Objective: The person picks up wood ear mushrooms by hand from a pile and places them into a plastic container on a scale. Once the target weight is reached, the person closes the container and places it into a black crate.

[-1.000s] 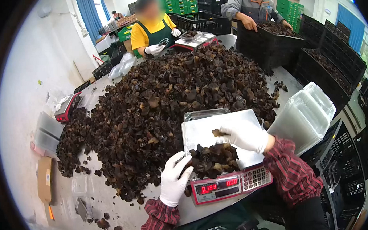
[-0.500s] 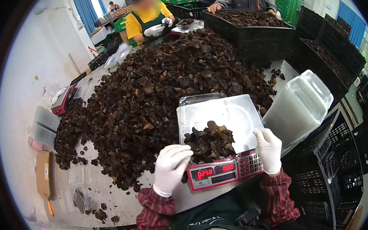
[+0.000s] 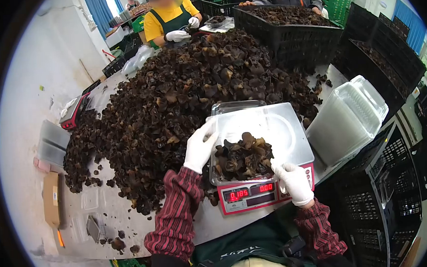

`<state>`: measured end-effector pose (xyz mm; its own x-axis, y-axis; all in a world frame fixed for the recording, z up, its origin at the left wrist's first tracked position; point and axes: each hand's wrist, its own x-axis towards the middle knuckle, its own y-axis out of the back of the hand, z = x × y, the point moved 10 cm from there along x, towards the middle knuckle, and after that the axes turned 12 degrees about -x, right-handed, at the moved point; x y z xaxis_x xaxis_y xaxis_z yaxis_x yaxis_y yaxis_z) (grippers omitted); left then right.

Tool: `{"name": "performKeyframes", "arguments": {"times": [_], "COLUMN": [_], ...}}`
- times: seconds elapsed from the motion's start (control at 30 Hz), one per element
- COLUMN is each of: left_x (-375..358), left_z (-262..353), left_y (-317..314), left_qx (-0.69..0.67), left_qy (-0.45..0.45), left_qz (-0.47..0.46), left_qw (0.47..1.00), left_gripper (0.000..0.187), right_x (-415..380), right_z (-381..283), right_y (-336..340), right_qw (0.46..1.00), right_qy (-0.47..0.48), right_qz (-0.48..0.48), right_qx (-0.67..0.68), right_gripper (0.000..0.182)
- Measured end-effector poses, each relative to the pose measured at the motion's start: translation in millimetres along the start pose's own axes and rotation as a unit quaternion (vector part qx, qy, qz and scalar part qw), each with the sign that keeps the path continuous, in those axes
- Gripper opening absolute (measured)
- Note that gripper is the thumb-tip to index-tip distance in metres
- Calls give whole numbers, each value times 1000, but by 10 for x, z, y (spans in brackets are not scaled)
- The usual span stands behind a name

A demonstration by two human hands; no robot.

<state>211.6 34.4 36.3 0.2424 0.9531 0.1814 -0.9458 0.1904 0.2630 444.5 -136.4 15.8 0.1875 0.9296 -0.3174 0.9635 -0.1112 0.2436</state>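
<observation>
A clear plastic box with dark brown mushroom pieces (image 3: 244,156) rests on the left part of a scale (image 3: 292,141), whose red display reads 0.185. My left hand (image 3: 200,143), in a white glove, is at the box's left edge, fingers curled; whether they grip the rim is not clear. My right hand (image 3: 293,182), also gloved, is at the box's right front corner over the keypad, its fingers bent together; what they hold is hidden. Behind the scale lies another clear box (image 3: 236,106), beside a large heap of the same dark pieces (image 3: 172,99).
Stacked clear boxes (image 3: 347,120) stand right of the scale. A black crate (image 3: 291,43) of pieces is at the back. Two people (image 3: 170,18) work across the table. A second scale (image 3: 74,112) and a cardboard piece (image 3: 51,199) are at the left.
My left hand has moved up along the box's left side, and my right hand has come left and down to its corner. The display went from 0.258 to 0.185.
</observation>
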Motion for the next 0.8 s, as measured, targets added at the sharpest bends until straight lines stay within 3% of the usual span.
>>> {"name": "performKeyframes", "arguments": {"times": [0.03, 0.13, 0.17, 0.23, 0.3, 0.33, 0.37, 0.43, 0.47, 0.5, 0.53, 0.57, 0.67, 0.73, 0.8], "left_x": [50, 26, -20, -161, -449, -640, -785, -980, -1023, -1107, -1172, -1214, -1257, -1260, -1220], "left_z": [-27, 265, 305, 372, 562, 907, 923, 802, 578, 336, 83, 12, 75, 46, -36], "left_y": [-3, -30, 7, 159, 244, 267, 278, 247, 218, 159, 98, 56, -11, -47, -36], "left_qx": [0, -321, -397, -405, -151, -64, -59, 46, -33, -111, -248, -328, -384, -468, -476], "left_qy": [-2, 14, -3, -103, -235, -249, -262, -177, -70, 38, 121, 143, 164, 185, 179], "left_qz": [1, -10, 0, 14, -75, -36, -33, -6, -2, 1, 2, -9, 6, 41, 43], "left_qw": [1000, 947, 918, 908, 957, 966, 963, 983, 997, 993, 961, 934, 909, 863, 860], "left_gripper": [52, 75, 64, 51, 59, 65, 48, 23, 19, 22, 26, 29, 27, 28, 29], "right_x": [4, 28, 39, 67, 86, 87, 72, 34, 14, -17, 1, 16, 10, 1, 3], "right_z": [-13, -47, -26, 72, 158, 147, 113, 43, -22, 2, 59, 119, 75, 46, 49], "right_y": [-4, -4, 2, 37, -59, -74, -78, -62, -21, -68, -85, -99, -136, -167, -197], "right_qw": [1000, 999, 999, 998, 979, 974, 973, 968, 989, 994, 991, 988, 986, 988, 990], "right_qy": [2, 6, 1, -3, 34, 51, 53, 39, 97, 5, 0, -6, -4, -6, 1], "right_qz": [0, 0, -4, -5, -90, -109, -107, -87, -98, -98, -105, -111, -135, -140, -123], "right_qx": [-1, 41, 50, 62, 180, 194, 195, 230, 52, 52, 78, 104, 93, 70, 66], "right_gripper": [28, 27, 34, 42, 61, 75, 75, 65, 45, 24, 20, 17, 20, 23, 23]}}
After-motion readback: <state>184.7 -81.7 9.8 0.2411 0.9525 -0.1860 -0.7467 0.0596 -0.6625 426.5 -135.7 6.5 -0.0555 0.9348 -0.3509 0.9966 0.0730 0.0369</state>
